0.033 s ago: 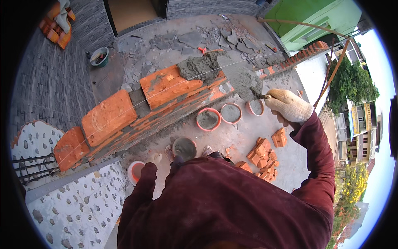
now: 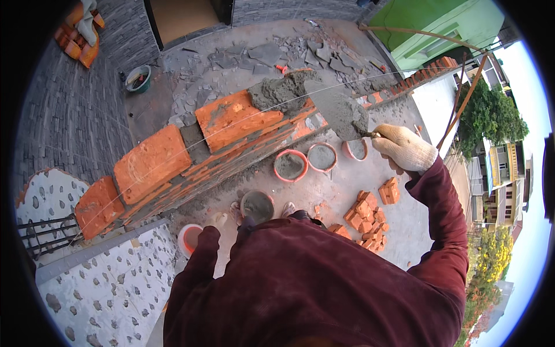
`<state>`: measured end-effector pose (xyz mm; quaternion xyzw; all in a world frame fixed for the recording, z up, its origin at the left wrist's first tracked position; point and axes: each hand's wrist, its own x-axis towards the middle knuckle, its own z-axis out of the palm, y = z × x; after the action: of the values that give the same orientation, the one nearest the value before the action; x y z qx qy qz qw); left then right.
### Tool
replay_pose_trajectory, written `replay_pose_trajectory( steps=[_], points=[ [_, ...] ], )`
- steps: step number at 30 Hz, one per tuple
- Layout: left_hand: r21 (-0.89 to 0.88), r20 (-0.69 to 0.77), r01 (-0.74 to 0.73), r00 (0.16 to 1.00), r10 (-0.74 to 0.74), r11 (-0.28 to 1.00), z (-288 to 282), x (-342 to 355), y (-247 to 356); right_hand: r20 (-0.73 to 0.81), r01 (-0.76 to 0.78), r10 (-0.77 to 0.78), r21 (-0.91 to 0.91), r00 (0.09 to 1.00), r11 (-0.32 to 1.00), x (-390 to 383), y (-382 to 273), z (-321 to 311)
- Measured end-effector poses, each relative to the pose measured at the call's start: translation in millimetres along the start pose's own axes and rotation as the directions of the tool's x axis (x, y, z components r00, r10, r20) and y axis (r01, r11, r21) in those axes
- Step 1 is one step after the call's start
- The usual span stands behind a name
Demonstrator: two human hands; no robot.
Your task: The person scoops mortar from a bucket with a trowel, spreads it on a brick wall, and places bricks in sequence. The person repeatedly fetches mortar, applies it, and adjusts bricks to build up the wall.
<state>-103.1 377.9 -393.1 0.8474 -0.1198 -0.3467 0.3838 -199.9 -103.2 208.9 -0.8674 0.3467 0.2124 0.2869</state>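
Trowel [image 2: 350, 120] and right hand [image 2: 406, 148] have been shifted marginally rightward. A bucket [image 2: 183, 245] is positioned beside the left hand [image 2: 217, 220], whose grip cannot be determined. The brick wall [image 2: 237, 151] is overhung by a string [image 2: 283, 103]. The trowel's handle is pinched by the right hand, its mortar-laden blade extended leftward.

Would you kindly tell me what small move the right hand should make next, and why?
Probably draw the trowel held in the right hand across the heaped mortar to level it: the heap looks lumpy and uneven at the end of the nearest orange brick, and the trowel's mortar-coated blade appears right beside it.
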Motion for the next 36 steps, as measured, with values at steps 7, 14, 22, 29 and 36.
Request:
replay_pose_trajectory(
  steps=[7,14,22,29,36],
  points=[
    [0.066,0.213,0.092,0.972,-0.104,0.994,19.1,32.6,-33.0,0.028,-0.054,0.051,0.147,0.998,0.988,44.2,17.7,-5.3],
    [0.087,0.123,0.097,0.987,-0.108,0.991,-22.7,51.1,10.8,-0.021,0.001,0.007,0.362,1.0,0.932,6.0,-27.5,2.2],
    [0.088,0.201,0.032,0.978,-0.049,0.996,-13.1,61.9,3.4,0.27,-0.156,-0.097,0.776,0.958,0.611,12.9,-51.5,43.7],
    [0.102,0.277,-0.005,0.961,-0.024,0.995,-3.7,56.1,-0.3,0.317,0.074,-0.236,0.449,0.918,0.89,-6.9,-87.8,88.3],
    [0.167,0.417,0.018,0.905,-0.088,0.986,-21.8,24.9,0.7,-0.327,0.38,-0.361,-0.005,0.874,0.925,14.0,4.1,157.6]
  ],
)
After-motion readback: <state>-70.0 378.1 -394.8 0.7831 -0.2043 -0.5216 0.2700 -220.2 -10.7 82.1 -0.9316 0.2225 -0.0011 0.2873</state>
